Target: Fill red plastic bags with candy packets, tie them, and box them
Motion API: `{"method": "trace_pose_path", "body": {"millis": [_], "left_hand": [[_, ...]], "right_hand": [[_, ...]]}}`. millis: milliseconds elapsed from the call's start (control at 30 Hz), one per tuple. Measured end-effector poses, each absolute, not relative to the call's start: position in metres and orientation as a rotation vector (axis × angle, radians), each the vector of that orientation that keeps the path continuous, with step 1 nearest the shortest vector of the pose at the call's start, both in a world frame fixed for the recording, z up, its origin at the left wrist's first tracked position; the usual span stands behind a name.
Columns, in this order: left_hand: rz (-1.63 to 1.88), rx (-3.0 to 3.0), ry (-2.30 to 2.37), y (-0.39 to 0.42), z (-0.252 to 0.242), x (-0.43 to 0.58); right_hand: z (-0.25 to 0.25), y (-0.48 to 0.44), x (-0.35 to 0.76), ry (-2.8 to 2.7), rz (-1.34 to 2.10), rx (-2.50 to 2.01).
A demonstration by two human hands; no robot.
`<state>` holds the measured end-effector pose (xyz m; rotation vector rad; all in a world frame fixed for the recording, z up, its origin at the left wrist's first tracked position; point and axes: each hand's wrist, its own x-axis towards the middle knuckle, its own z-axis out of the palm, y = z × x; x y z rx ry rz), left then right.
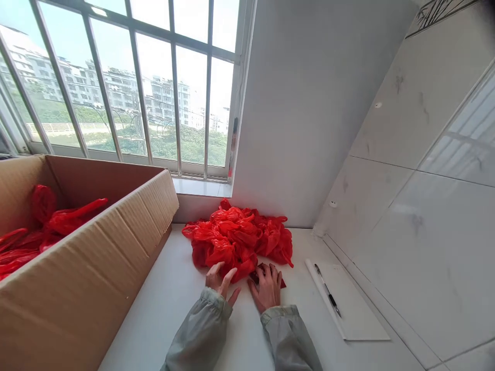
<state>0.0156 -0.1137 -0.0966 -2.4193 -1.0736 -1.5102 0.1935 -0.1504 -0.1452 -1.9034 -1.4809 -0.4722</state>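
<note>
A crumpled heap of thin red plastic bags (232, 232) lies on the white tabletop against the wall. At its front edge is my left hand (220, 282), with thumb and fingers apart and the fingertips near the lowest folds; no bag shows in its grasp. Just to the right, my right hand (267, 286) is bent over a darker red plastic bag (283, 284), thumb on one side and fingers on top. Bits of that bag stick out on both sides of the hand, and the rest is hidden under the palm.
On the left stands a large open cardboard box (116, 232) with more red plastic bags (73, 216) inside. A white pad (356, 304) with a black pen (328, 291) on it lies to the right, beside the tiled wall (417, 221). A barred window (154, 93) is behind the box.
</note>
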Motion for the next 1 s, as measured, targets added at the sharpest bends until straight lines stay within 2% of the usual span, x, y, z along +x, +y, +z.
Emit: {"method": "trace_pose_path", "body": {"millis": [400,533,667,800,1000], "left_hand": [[-1.385,-2.415,-1.062,-0.112,-0.112,0.011],[-1.349,-2.445,-1.038,-0.116,-0.112,0.013],[-1.358,-2.472,-1.063,-0.12,-0.105,0.018],[-1.415,-2.488,-1.096,-0.124,-0.096,0.024],[-1.496,-2.471,-1.164,-0.125,-0.087,0.026]], "right_hand": [[-0.162,-0.161,0.221,-1.373,-0.514,-1.998],[-0.154,-0.162,0.22,-1.351,-0.536,-1.874],[-0.136,-0.161,0.205,-1.588,-0.557,-1.645],[-0.123,-0.154,0.175,-1.742,-0.47,-1.59],[-0.132,-0.147,0.166,-1.525,-0.212,-1.621]]}}
